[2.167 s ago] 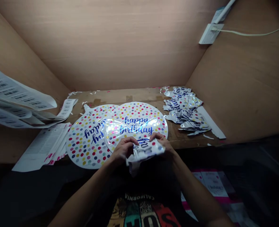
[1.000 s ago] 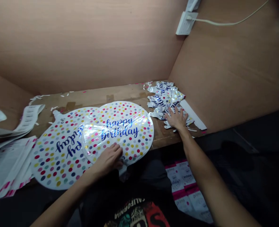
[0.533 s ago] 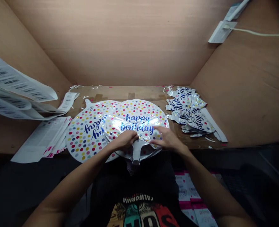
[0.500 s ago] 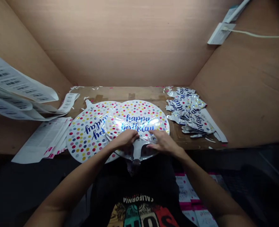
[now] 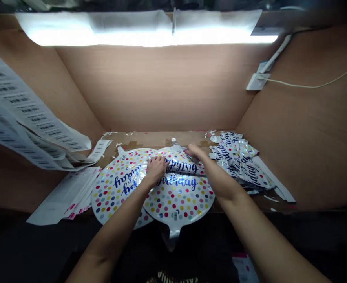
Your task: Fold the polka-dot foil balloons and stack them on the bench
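Pressing down on a polka-dot "Happy Birthday" foil balloon (image 5: 179, 202), the left hand (image 5: 156, 169) sits with its fingers close together on the balloon's doubled-over top. The right hand (image 5: 194, 151) lies further along the same fold, its fingers bent down near the far edge. Whether either hand pinches the foil, I cannot tell. The balloon lies under both hands on the wooden worktop (image 5: 150, 138), its silver neck (image 5: 173, 235) sticking out over the near edge, below the hands. Just left of the left hand, a second dotted balloon (image 5: 114, 192) lies partly under the first. Right of the right hand sits a heap of crumpled foil balloons (image 5: 238, 157). Well left of the left hand, barcode label sheets (image 5: 23, 110) hang above a stack of printed paper (image 5: 64, 196).
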`<state>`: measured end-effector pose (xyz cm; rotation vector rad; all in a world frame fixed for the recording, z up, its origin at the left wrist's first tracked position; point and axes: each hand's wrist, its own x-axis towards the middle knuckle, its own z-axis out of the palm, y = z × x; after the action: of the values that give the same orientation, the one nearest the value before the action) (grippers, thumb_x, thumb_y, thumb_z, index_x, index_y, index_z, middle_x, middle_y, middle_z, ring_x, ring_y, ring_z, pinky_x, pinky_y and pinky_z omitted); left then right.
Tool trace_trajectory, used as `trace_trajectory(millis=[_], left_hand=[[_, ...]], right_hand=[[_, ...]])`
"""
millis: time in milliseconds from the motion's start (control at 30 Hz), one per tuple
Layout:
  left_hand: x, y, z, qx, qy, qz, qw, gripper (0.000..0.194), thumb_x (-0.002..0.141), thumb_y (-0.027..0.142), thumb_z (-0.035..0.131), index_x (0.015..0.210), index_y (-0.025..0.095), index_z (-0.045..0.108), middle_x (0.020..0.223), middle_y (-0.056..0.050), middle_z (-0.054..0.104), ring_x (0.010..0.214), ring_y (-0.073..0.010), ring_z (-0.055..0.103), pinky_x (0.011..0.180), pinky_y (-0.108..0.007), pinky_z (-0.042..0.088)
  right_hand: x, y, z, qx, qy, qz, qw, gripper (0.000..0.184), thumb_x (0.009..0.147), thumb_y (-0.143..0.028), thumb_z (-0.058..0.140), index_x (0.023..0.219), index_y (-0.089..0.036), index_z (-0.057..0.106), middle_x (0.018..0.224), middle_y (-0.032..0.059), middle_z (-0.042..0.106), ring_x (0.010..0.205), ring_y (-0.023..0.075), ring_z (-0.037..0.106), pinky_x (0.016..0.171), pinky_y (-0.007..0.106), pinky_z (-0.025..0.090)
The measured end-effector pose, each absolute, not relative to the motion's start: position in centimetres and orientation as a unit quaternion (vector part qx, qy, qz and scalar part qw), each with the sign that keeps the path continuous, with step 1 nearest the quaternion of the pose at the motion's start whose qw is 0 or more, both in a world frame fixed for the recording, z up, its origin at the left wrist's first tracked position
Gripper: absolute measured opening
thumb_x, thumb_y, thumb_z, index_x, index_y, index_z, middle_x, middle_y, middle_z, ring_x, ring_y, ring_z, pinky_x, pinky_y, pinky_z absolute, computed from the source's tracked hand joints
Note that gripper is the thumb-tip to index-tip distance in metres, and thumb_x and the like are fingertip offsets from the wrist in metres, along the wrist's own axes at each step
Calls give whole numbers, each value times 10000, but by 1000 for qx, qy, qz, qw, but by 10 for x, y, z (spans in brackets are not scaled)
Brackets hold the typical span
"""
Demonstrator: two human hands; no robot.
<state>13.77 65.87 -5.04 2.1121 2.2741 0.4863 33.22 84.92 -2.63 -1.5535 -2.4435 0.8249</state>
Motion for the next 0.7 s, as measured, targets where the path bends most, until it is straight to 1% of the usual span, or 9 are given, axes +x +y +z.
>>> trace_trajectory(millis=[100,167,233,267,333,400,500,633,700], left_hand=[[116,664,-75,653,744,143,20,446,1006,444,571,1381,204,593,1495,-156,578,1409,-347,456,1197,-510,273],[96,661,-84,619,763,188,25,622,964,475,623,1492,173,495,1564,-186,500,1432,-346,442,1179,-469,321],[72,656,-86,567,788,229,66,773,893,551,682,1493,109,474,1484,-231,549,1343,-360,523,1077,-428,421],[60,654,-85,549,795,238,103,778,856,588,700,1429,92,527,1376,-226,621,1248,-358,584,1000,-407,464],[36,651,-80,543,781,243,190,637,798,619,713,1183,114,664,1064,-143,720,1002,-312,657,841,-356,494],[18,650,-74,570,733,269,258,480,786,610,689,945,157,692,847,-59,695,840,-253,643,750,-313,480],[3,651,-66,588,696,306,275,446,825,620,615,833,178,673,819,-32,680,831,-224,633,747,-292,480],[9,652,-64,541,772,237,234,440,854,591,625,728,171,656,708,-71,653,871,-293,650,823,-375,493],[25,652,-67,520,806,224,171,338,853,486,671,809,152,695,814,-142,703,1049,-380,634,958,-484,457]], right_hand=[[343,854,-30,-549,-789,273,34,339,886,-430,743,900,-92,728,819,143,733,793,223,657,722,269,473],[365,851,-34,-557,-779,288,17,395,903,-491,720,905,-96,726,816,129,729,752,215,657,677,264,467],[397,842,-41,-553,-773,310,3,413,891,-519,720,882,-107,728,805,100,727,708,197,648,626,249,449],[414,835,-46,-546,-770,331,1,402,871,-512,735,868,-111,730,803,87,728,699,190,645,611,242,443],[446,820,-59,-522,-753,400,20,361,820,-474,764,866,-116,739,814,75,739,713,190,652,608,235,454],[469,803,-74,-508,-726,460,56,330,795,-439,752,882,-121,742,810,69,743,717,192,659,605,235,467],[480,782,-94,-546,-722,414,92,286,855,-397,646,857,-122,725,767,67,731,691,190,653,584,234,455],[471,769,-103,-611,-737,272,98,314,964,-350,516,946,-122,732,924,124,762,851,230,700,707,260,487],[461,765,-103,-635,-729,237,97,347,996,-365,494,1008,-111,731,1042,189,752,973,282,708,793,308,497]])
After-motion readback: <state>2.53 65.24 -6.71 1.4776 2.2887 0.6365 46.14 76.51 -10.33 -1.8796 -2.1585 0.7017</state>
